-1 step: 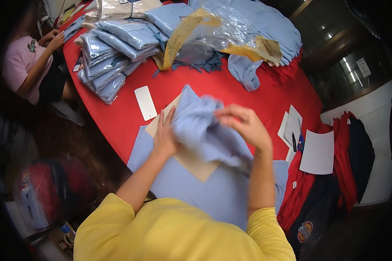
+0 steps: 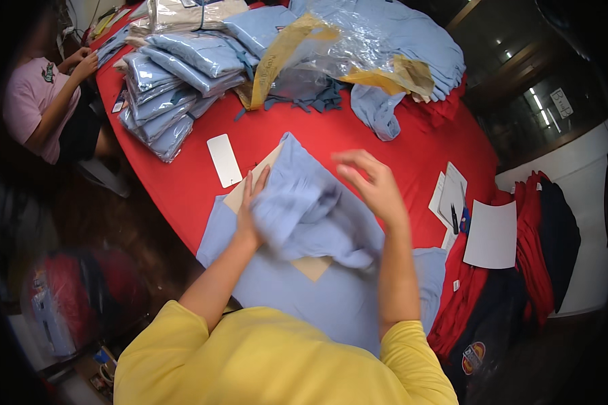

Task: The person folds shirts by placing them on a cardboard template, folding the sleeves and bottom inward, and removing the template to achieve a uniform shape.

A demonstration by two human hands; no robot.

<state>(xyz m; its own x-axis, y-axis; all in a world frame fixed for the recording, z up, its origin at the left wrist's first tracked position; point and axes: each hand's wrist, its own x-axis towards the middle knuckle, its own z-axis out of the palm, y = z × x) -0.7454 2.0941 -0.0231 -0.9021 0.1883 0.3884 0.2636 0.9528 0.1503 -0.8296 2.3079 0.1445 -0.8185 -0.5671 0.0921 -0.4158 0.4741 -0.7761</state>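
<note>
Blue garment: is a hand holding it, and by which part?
The right hand is raised, holding nothing. The left hand lies on the beige card, at the left of the bunched blue garment; whether it grips either cannot be told.

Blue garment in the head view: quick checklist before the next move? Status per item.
1. Left hand over the tan board: ok, its fingers lie across the board's left part.
2. Left hand pressing firmly: cannot tell, pressure doesn't show.
3. Right hand free of cloth: ok, it is raised with no fabric visible in its fingers.
4. Blue garment smooth over the board: not ok, the fabric there is bunched and partly blurred.
5. Board fully covered: not ok, a left strip and a lower corner show.
6. White tag apart from the garment: ok, it lies beside it on the red tabletop.
</note>
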